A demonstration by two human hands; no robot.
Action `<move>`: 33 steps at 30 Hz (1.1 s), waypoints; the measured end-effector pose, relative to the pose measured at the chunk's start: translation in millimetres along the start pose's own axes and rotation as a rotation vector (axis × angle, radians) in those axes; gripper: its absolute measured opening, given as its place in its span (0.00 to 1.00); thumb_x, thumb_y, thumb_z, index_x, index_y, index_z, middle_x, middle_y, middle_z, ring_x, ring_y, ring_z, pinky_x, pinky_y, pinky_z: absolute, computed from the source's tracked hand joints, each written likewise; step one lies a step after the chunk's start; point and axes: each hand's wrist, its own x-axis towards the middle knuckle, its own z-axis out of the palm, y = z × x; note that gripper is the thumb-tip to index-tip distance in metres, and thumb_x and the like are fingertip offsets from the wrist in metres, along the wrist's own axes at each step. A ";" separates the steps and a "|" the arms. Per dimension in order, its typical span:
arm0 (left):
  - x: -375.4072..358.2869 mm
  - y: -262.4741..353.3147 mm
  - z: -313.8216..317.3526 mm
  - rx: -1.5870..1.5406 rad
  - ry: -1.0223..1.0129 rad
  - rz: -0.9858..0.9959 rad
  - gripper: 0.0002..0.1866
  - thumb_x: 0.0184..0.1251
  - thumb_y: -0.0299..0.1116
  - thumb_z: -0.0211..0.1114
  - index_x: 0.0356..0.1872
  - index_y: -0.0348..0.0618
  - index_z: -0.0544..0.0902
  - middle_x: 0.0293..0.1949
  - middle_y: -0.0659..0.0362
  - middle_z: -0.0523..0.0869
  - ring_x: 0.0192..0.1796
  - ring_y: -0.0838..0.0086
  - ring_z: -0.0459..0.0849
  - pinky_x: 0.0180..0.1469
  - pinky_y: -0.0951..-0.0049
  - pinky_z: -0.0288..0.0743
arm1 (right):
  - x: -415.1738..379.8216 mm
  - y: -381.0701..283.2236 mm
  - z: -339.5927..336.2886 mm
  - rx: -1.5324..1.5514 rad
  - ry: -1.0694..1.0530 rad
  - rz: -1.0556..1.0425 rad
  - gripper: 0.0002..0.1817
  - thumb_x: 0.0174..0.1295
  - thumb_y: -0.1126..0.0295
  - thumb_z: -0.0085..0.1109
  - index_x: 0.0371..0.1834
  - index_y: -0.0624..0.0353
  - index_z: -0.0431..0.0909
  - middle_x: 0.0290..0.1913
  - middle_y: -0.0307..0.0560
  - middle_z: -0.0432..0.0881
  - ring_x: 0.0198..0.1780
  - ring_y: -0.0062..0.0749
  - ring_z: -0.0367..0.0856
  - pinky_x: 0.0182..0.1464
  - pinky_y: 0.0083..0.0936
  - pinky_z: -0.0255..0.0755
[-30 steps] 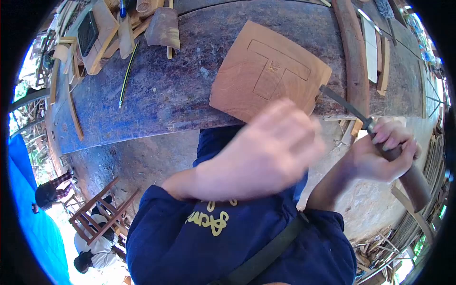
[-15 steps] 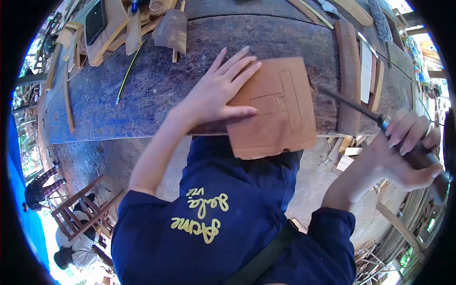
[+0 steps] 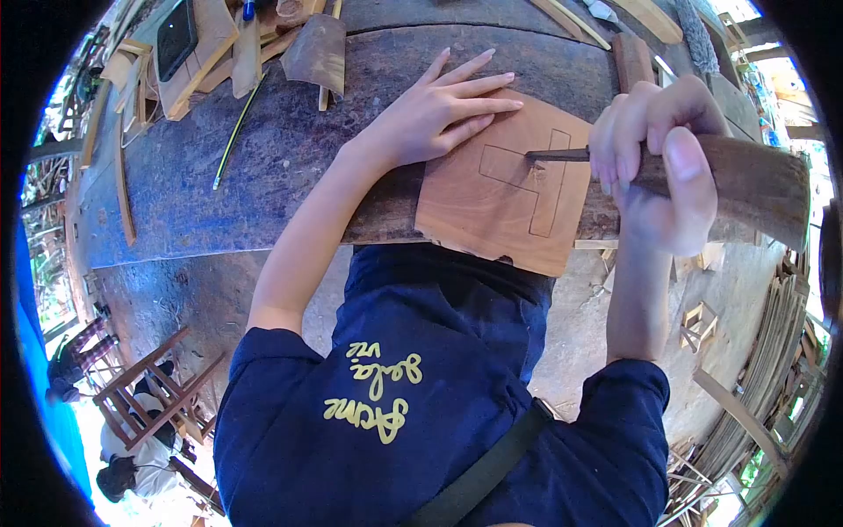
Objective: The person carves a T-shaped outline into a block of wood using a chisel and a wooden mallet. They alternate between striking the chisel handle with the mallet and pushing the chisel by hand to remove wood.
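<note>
A flat piece of wood (image 3: pixel 474 220) with a T-like outline drawn on it lies at the workbench's near edge, slightly overhanging it. My left hand (image 3: pixel 439 114) rests with spread fingers on its upper left corner, holding nothing. In my right hand (image 3: pixel 654 162) is a narrow chisel (image 3: pixel 559 155) with a thick wooden handle. My fingers wrap around it where shaft and handle meet, hiding that part. The chisel's tip touches or hovers just over the wood inside the outline, beside a small rough mark; contact is hard to make out.
On the worn workbench (image 3: pixel 290 193) lie a yellow-and-black pencil (image 3: pixel 237 132), a phone (image 3: pixel 176 39) and wood offcuts at the back left. A wooden bar (image 3: pixel 632 61) lies to the right. Another person (image 3: pixel 145 457) is at the lower left near a wooden frame (image 3: pixel 145 386).
My right hand has brought the chisel from the right side in over the wood. The wood has turned clockwise and shifted up slightly; my left hand has moved up with it.
</note>
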 end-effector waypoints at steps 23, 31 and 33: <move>106.9 106.8 -102.2 -0.853 0.158 0.369 0.09 0.50 0.30 0.71 0.29 0.36 0.83 0.24 0.58 0.86 0.26 0.84 0.80 0.40 0.78 0.75 | -29.1 16.7 -14.7 -0.851 -0.015 -0.303 0.19 0.55 0.70 0.63 0.50 0.64 0.73 0.38 0.46 0.78 0.32 0.28 0.79 0.32 0.21 0.74; 101.8 112.0 -82.1 -1.231 0.018 0.149 0.06 0.50 0.24 0.70 0.26 0.37 0.80 0.23 0.65 0.82 0.27 0.88 0.75 0.31 0.82 0.69 | -77.2 2.4 -88.8 -1.380 0.213 0.597 0.40 0.48 0.54 0.67 0.61 0.66 0.65 0.53 0.61 0.71 0.59 0.53 0.67 0.61 0.43 0.61; 101.4 113.8 -80.9 -1.170 0.005 0.174 0.07 0.49 0.23 0.71 0.26 0.37 0.80 0.23 0.64 0.82 0.27 0.87 0.76 0.31 0.81 0.68 | -102.4 11.1 -90.9 -1.365 0.239 0.716 0.42 0.47 0.56 0.67 0.63 0.66 0.62 0.53 0.63 0.70 0.58 0.55 0.68 0.60 0.43 0.63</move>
